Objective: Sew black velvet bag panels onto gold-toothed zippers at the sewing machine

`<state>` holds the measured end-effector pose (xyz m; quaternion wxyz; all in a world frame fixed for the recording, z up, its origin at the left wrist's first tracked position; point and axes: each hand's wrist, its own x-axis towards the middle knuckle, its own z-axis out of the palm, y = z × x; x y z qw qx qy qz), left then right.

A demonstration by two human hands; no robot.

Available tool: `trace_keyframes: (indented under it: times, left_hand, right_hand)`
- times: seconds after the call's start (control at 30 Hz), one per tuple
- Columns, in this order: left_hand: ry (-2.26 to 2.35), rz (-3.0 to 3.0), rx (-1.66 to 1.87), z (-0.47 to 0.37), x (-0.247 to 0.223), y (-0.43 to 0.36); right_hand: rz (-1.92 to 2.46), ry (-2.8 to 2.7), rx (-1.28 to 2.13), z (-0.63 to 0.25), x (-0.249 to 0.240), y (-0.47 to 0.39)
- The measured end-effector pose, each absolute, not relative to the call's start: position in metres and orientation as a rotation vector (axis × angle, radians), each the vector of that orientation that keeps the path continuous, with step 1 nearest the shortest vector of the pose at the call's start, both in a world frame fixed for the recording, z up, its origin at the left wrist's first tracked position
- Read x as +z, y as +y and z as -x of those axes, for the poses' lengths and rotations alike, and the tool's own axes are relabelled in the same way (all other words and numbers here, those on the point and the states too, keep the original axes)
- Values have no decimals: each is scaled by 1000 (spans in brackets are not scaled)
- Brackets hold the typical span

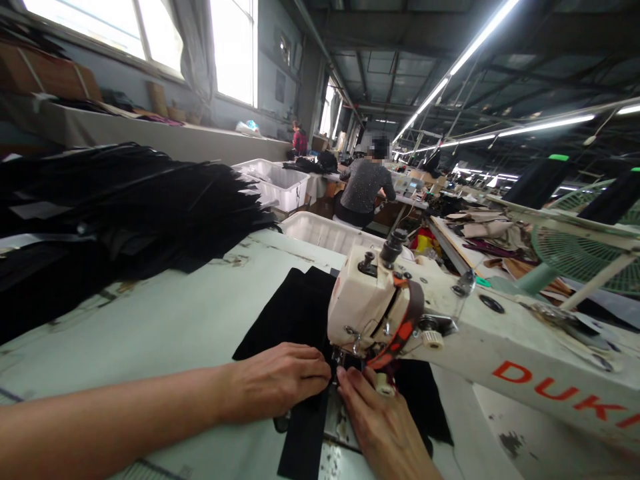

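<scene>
Clearly, a sewing step is in hand: a piece of black fabric (295, 313) is being guided under the head of a cream sewing machine (373, 303) on the bench (165, 327). The left hand (277, 380) is laid flat and open on the cloth, fingers extended toward the needle area, pressing it down. The right hand (375, 417) is placed just beside it, fingertips touching the fabric edge right at the presser foot; nothing is gripped by it, and its fingers are only lightly curled. The needle itself is hidden behind the machine head and the fingers.

As a judgement, the next move calls for the cloth to be fed straight through, with both hands kept level and the fingertips held clear of the needle.

The fabric is seen as matte, dark and limp, lying flat with a straight edge, part of it stretched beyond the machine toward a white bin (325, 230). A narrower black strip (305, 440) is seen running toward the bench's near edge. A large stack of black pieces (125, 207) is piled at the left.
</scene>
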<state>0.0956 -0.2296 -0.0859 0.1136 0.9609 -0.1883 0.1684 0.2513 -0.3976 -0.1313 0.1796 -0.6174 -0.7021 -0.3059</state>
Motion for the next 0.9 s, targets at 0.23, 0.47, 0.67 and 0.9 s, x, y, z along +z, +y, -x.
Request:
trace_keyframes:
  times: [0.23, 0.47, 0.67, 0.9]
  left_hand:
    - [-563, -2766, 540, -96, -87, -229]
    - [-545, -2800, 555, -98, -89, -227]
    - [-527, -2849, 539, -99, -85, -228]
    - [-505, -2821, 512, -98, -89, -226]
  right_hand:
    - [1718, -1996, -801, -248, -126, -392]
    - [1768, -1960, -871, -243, -121, -386]
    - [1728, -1935, -943, -245, -123, -394]
    - [1736, -1947, -930, -245, -126, -395]
